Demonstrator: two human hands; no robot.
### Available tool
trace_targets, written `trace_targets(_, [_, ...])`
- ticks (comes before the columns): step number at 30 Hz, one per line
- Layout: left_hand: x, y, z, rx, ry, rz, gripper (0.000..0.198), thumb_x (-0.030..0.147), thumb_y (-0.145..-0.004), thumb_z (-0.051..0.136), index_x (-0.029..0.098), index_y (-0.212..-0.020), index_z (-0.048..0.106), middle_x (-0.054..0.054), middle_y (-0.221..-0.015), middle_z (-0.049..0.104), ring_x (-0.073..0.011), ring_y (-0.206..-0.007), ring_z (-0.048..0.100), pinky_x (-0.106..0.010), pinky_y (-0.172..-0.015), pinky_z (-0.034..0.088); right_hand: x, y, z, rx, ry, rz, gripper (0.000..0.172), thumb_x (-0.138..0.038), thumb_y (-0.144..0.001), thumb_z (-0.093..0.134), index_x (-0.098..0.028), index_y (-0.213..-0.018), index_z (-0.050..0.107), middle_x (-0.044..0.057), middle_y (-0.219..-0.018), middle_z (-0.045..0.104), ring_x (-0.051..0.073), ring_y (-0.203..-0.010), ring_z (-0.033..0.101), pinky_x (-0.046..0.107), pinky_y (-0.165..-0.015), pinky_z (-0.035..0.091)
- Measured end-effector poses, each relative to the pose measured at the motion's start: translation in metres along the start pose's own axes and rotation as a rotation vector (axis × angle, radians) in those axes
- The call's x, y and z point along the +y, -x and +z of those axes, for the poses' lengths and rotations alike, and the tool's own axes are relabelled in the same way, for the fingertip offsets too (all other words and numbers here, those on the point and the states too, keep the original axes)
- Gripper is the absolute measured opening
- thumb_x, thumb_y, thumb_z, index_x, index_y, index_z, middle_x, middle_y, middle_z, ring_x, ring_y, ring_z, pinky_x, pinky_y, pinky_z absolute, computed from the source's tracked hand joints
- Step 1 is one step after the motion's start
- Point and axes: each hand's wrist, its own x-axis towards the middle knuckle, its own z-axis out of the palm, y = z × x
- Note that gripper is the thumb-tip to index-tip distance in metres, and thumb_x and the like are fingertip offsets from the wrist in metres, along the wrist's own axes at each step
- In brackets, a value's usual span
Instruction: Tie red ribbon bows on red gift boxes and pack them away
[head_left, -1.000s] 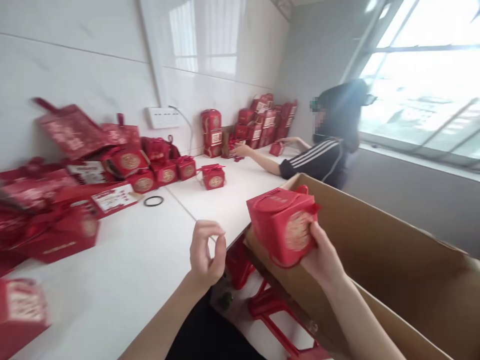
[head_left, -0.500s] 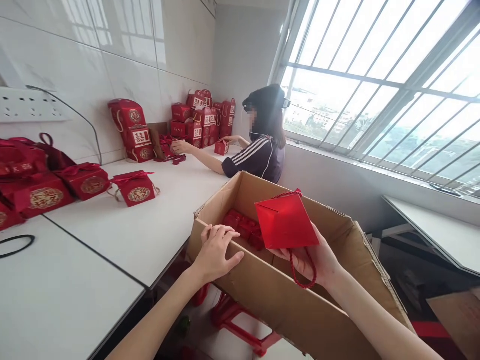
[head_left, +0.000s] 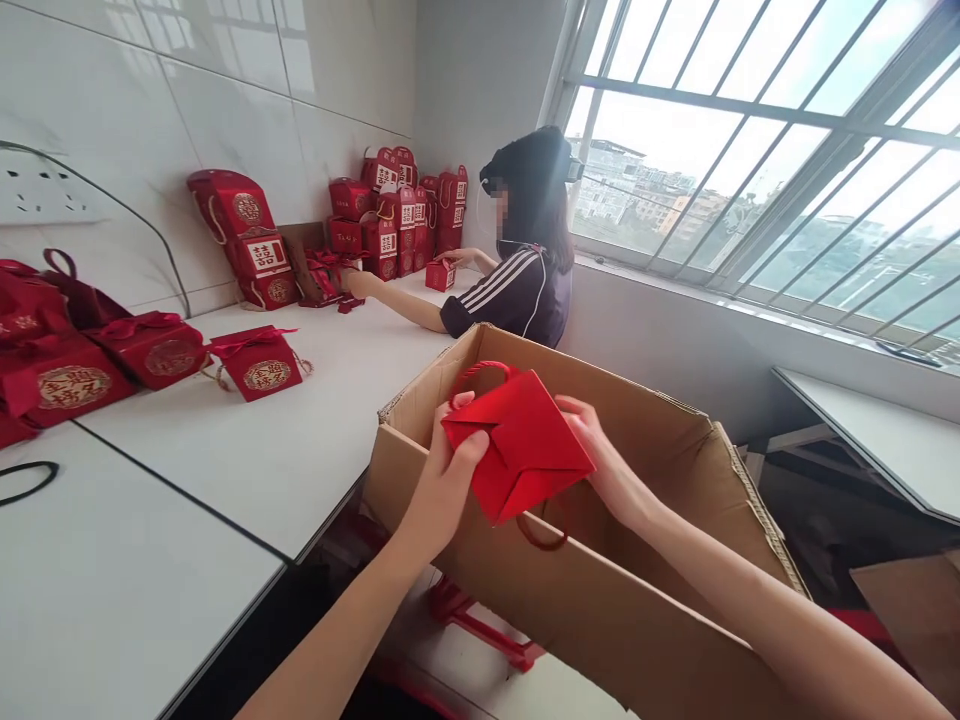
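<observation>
A red gift box [head_left: 529, 445] with twisted red cord handles is held up between my two hands, its folded-flap bottom turned toward me. My left hand [head_left: 448, 475] grips its left side, thumb pressed on the flaps. On the far right side, my right hand [head_left: 611, 460] holds it with fingers partly hidden behind. One cord loop shows above the box and another hangs below. Under it stands a large open cardboard carton [head_left: 517, 590]; the gift box and my hands hide part of its inside.
Left, a white table [head_left: 330, 400] bears several red gift boxes [head_left: 262, 362], some stacked along the wall. A person [head_left: 517, 270] sits at its far end, hands among red boxes. A red stool [head_left: 487, 635] is below the carton. Another white table [head_left: 870, 440] stands right, beneath the barred window.
My left hand has left the carton's rim and taken hold of the gift box. The box has moved left and turned, so its folded flaps now face me.
</observation>
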Motion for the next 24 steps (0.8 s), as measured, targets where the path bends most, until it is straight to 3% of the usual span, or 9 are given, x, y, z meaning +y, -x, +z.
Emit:
trace_targets(1, [0.005,0.001,-0.001,-0.002,-0.044,0.008,0.048,0.045,-0.084,0.047,0.027,-0.128,0.037,-0.005,-0.128,0.046,-0.0216,-0.115,0.048,-0.033,-0.093,0.043,-0.004,-0.001,-0.001,0.022,0.066,-0.111,0.052,-0.058,-0.082,0.045,-0.029,-0.125,0.038,0.008,-0.133,0.043,0.023,-0.110,0.052,0.039,-0.082,0.050])
trace_targets(3, [0.013,0.003,-0.002,-0.030,-0.149,0.028,0.049,0.042,-0.082,0.051,0.027,-0.127,0.037,-0.005,-0.129,0.043,-0.0214,-0.116,0.047,-0.033,-0.093,0.043,-0.012,0.000,0.001,-0.056,0.181,-0.246,0.061,-0.056,-0.078,0.051,-0.030,-0.129,0.031,0.008,-0.138,0.037,0.025,-0.118,0.045,0.039,-0.085,0.048])
trace_targets(6, [0.020,0.005,-0.003,-0.046,-0.267,0.070,0.046,0.037,-0.082,0.053,0.028,-0.125,0.038,-0.005,-0.131,0.039,-0.0218,-0.119,0.043,-0.034,-0.097,0.041,-0.021,0.004,0.010,-0.201,0.346,-0.304,0.070,-0.043,-0.076,0.062,-0.028,-0.133,0.025,0.008,-0.128,0.048,0.023,-0.109,0.051,0.038,-0.085,0.049])
trace_targets(8, [0.020,0.006,-0.005,-0.059,-0.308,0.080,0.046,0.036,-0.082,0.051,0.028,-0.126,0.037,-0.005,-0.133,0.037,-0.0217,-0.123,0.039,-0.035,-0.099,0.039,-0.024,0.005,0.017,-0.219,0.393,-0.311,0.064,-0.036,-0.080,0.058,-0.026,-0.133,0.025,0.007,-0.120,0.054,0.021,-0.101,0.056,0.037,-0.084,0.050])
trace_targets(13, [0.017,0.004,-0.012,-0.133,-0.310,0.051,0.052,0.036,-0.085,0.047,0.031,-0.134,0.028,-0.004,-0.135,0.036,-0.0209,-0.124,0.038,-0.037,-0.102,0.036,-0.024,0.003,0.021,-0.185,0.481,-0.371,0.049,-0.028,-0.083,0.051,-0.023,-0.128,0.031,0.007,-0.119,0.055,0.019,-0.095,0.059,0.034,-0.081,0.050])
trace_targets(24, [0.012,0.002,-0.015,-0.220,-0.282,0.034,0.061,0.034,-0.085,0.048,0.034,-0.139,0.019,-0.002,-0.141,0.030,-0.0217,-0.129,0.032,-0.039,-0.107,0.031,-0.019,-0.004,0.015,-0.084,0.623,-0.426,0.045,-0.024,-0.082,0.050,-0.023,-0.124,0.035,0.006,-0.117,0.057,0.018,-0.094,0.059,0.034,-0.081,0.050])
